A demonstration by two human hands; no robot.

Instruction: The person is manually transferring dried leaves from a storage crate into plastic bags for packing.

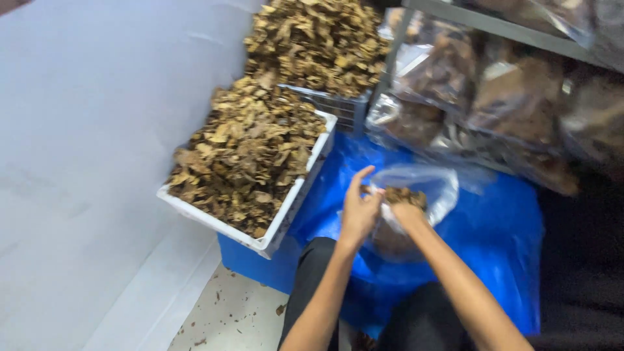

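Observation:
My left hand (359, 209) grips the rim of a clear plastic bag (434, 188) that rests over a blue sheet (500, 227) in front of my knees. My right hand (406, 209) reaches into the bag's mouth, closed on a clump of dried brown pieces (403, 195). More brown pieces show through the bag's lower part. The frame is motion-blurred, so finger detail is soft.
A white crate (286, 214) heaped with dried brown pieces sits to the left, on a blue box (250, 260). A second heap in a wire-sided crate (331, 104) stands behind it. Filled clear bags (494, 97) stack on a metal rack at right. A white wall (91, 162) runs along the left.

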